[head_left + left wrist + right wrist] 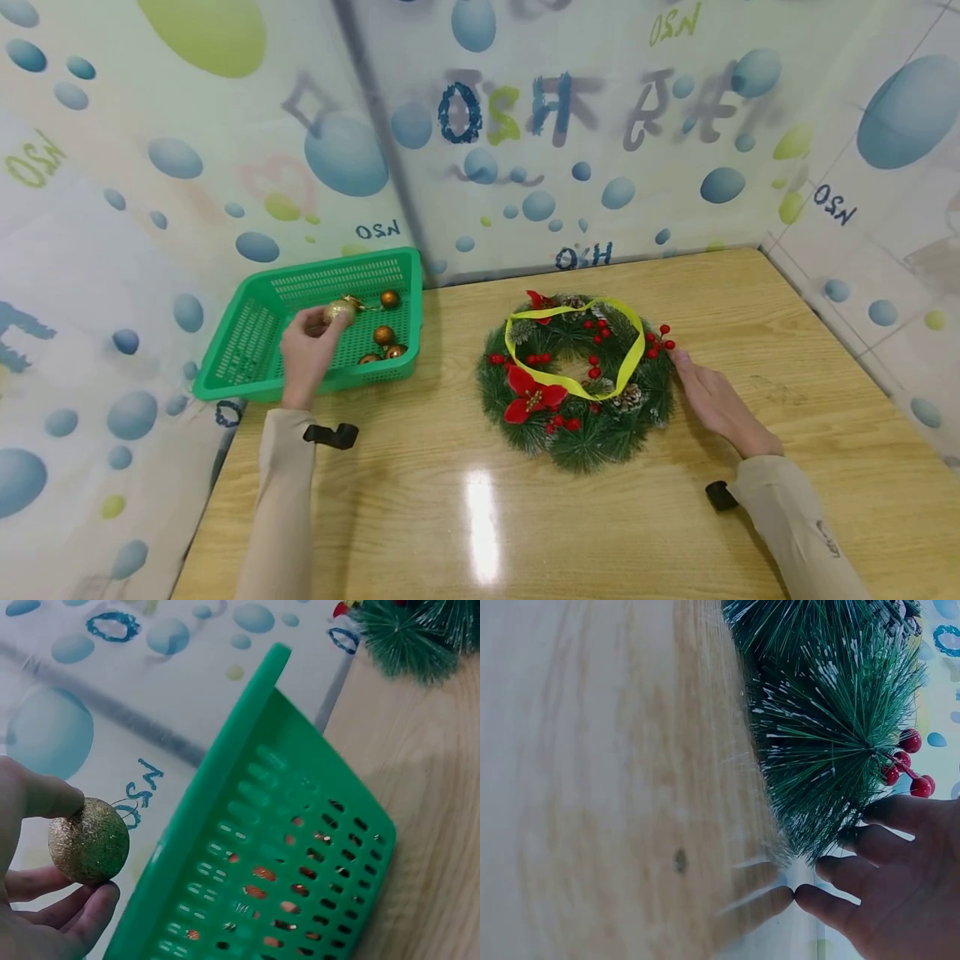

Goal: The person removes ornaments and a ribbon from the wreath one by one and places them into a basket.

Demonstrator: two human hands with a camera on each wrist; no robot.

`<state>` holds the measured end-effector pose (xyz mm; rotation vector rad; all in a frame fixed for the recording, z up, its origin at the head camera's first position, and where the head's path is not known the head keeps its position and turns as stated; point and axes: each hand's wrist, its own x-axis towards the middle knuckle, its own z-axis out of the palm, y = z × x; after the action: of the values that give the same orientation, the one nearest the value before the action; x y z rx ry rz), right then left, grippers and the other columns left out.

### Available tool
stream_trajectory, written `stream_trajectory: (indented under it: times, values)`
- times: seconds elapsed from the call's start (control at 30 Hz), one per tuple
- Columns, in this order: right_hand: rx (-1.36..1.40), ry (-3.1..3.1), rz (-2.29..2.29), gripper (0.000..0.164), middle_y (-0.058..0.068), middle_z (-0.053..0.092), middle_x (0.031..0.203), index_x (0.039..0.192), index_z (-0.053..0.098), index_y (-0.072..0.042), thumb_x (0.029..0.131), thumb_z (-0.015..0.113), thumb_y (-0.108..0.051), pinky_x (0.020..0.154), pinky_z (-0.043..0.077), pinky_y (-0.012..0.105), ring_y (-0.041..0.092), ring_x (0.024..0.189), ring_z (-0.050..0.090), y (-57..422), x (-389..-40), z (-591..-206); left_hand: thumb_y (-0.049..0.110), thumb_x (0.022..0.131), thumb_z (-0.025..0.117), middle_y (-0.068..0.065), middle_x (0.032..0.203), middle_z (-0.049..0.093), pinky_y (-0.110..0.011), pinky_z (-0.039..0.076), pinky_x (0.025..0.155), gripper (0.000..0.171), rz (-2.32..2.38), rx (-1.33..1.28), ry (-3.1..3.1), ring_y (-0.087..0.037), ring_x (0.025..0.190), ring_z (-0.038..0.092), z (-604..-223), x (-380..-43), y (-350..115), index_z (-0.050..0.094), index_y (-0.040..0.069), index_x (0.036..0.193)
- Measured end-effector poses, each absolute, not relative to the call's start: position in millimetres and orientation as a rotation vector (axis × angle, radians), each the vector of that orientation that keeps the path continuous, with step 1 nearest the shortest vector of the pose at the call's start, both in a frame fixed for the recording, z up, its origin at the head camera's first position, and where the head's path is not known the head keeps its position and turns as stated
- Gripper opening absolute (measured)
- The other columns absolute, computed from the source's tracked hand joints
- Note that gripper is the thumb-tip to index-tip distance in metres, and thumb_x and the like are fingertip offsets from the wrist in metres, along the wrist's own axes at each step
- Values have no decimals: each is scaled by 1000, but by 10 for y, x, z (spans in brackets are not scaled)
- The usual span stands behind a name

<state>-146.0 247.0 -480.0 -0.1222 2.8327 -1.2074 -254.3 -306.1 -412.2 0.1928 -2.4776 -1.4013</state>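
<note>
Between thumb and fingers, my left hand (pixel 306 354) pinches a gold glitter ball ornament (pixel 90 841), held over a green plastic basket (pixel 232 333). A thin wire loop shows at the ball's top in the left wrist view. Several copper-coloured ball ornaments (pixel 384 335) lie in the basket. A green pine wreath (pixel 585 450) with red flowers, berries and pinecones lies flat on the table. Its right edge meets the straight fingertips of my right hand (pixel 716 404), close to a red berry sprig (pixel 902 761). Across the wreath lies a yellow ribbon loop (pixel 633 358).
The wooden table (pixel 420 517) runs up to a patterned curtain wall (pixel 525 225) at the back, left and right. The basket stands at the table's back left, near the wall. Each wrist wears a black strap piece (pixel 333 435).
</note>
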Motion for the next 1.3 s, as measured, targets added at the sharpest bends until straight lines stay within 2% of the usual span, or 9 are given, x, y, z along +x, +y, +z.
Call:
stream_trajectory:
  times: [0.23,0.47,0.6,0.73,0.87,1.1,1.3]
  values:
    - [-129,2830,-1223,71,36,29,156,152,29,14,112,10,-41,116,26,69,58,143,28,2469,-1458,-4805,49,97,62,-16,132,59,-22,48,84,61,-1360,205,-2511,-10,106,55,-4043,-2619,-3171,55,8,143]
    - [-124,2820,-1225,74,36,27,157,153,28,13,111,9,-45,117,25,70,58,143,27,2472,-1484,-4812,47,99,60,-18,138,54,-25,49,86,64,-1333,282,-2558,-27,123,55,-4018,-2699,-3342,48,8,148]
    - [-126,2821,-1223,73,36,26,157,152,27,14,111,9,-44,117,25,70,58,143,27,2479,-1497,-4813,46,100,57,-20,144,49,-32,51,92,66,-1341,339,-2587,-32,131,52,-4013,-2727,-3395,42,9,152]
    - [-107,2809,-1218,74,35,25,158,153,26,13,111,8,-45,117,24,70,58,144,25,2486,-1486,-4819,43,101,56,-18,149,47,-41,49,101,64,-1370,389,-2552,-31,135,50,-4018,-2742,-3394,39,11,153]
    - [-95,2804,-1207,74,35,25,158,154,25,13,111,8,-46,117,23,70,59,144,25,2488,-1466,-4825,41,101,56,-15,149,48,-42,49,104,61,-1371,409,-2528,-29,135,50,-4027,-2743,-3370,41,12,152]
    - [-117,2818,-1221,72,35,27,158,153,27,13,112,9,-43,117,24,69,57,144,27,2489,-1469,-4825,39,102,56,-14,141,54,-32,50,94,56,-1333,386,-2533,-25,126,54,-4026,-2712,-3310,47,9,148]
    - [-123,2825,-1223,71,35,29,157,153,29,13,112,9,-42,117,26,68,57,143,28,2488,-1462,-4822,36,102,58,-6,130,58,-22,48,87,51,-1342,342,-2516,-12,113,56,-4011,-2679,-3233,52,8,144]
